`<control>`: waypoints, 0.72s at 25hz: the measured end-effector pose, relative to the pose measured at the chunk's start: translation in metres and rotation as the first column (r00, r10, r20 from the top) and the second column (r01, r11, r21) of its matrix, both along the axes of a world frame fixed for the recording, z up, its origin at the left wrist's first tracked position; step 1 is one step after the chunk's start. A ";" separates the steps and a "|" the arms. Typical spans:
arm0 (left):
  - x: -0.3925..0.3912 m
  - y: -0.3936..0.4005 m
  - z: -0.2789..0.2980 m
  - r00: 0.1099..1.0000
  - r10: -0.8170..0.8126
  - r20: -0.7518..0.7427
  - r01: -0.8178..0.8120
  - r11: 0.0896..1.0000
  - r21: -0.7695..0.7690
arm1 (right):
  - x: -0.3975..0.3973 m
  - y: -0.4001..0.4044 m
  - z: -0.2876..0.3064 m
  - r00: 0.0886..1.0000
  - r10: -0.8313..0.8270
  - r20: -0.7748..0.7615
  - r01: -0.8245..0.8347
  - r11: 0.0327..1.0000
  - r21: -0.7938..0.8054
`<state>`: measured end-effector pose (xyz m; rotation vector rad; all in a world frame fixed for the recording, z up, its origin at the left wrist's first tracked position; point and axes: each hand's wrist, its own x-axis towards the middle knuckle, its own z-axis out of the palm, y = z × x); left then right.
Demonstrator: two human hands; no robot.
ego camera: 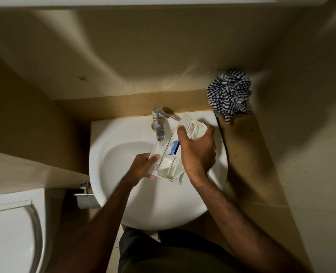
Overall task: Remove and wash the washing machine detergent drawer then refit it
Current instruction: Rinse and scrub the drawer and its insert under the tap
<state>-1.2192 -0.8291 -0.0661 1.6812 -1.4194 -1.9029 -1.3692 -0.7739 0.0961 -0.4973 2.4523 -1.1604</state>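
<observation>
washing step in hand: the drawer is out of the machine and held over the sink (123, 203), the refit not yet begun; the machine itself is out of view

sink: white, set in a tan counter (261, 154); the bowl lies open under the work

drawer (170, 166): white plastic, held aslant above the bowl, its far end near the tap (159, 123), with a blue insert (174, 148) in a middle compartment; whether water is running cannot be told

right hand (197, 152): clamped over the drawer's right side, thumb hooked on its upper rim

left hand (143, 167): closed on the drawer's near left corner

next move, as judged: the compartments need turning under the spout and rinsing through, then draining

surroundings: a toilet (11, 229) at lower left; a striped cloth (229, 93), bunched on the counter right of the tap, clear of the work; the tap crowds the drawer's far end and would limit turning
</observation>
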 end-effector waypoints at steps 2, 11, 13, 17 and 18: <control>-0.008 0.002 0.001 0.988 0.073 0.135 -0.068 0.997 -0.045 | 0.000 0.000 0.000 1.000 -0.004 0.001 0.004 1.000 -0.006; -0.016 0.014 -0.001 0.989 0.142 0.049 -0.134 0.981 -0.138 | -0.012 -0.004 0.001 0.999 -0.033 -0.028 0.032 0.998 -0.052; -0.006 0.017 -0.005 0.987 0.152 -0.050 -0.157 0.980 -0.120 | -0.010 -0.003 -0.003 0.998 -0.042 -0.049 0.039 0.997 -0.072; -0.013 0.016 -0.003 0.984 0.170 0.060 -0.155 0.966 -0.206 | -0.005 -0.002 -0.010 0.996 -0.002 -0.084 -0.009 0.992 -0.129; -0.019 0.012 0.000 0.975 0.192 0.115 -0.164 0.962 -0.218 | -0.007 -0.002 -0.011 0.990 0.020 -0.142 -0.041 0.989 -0.144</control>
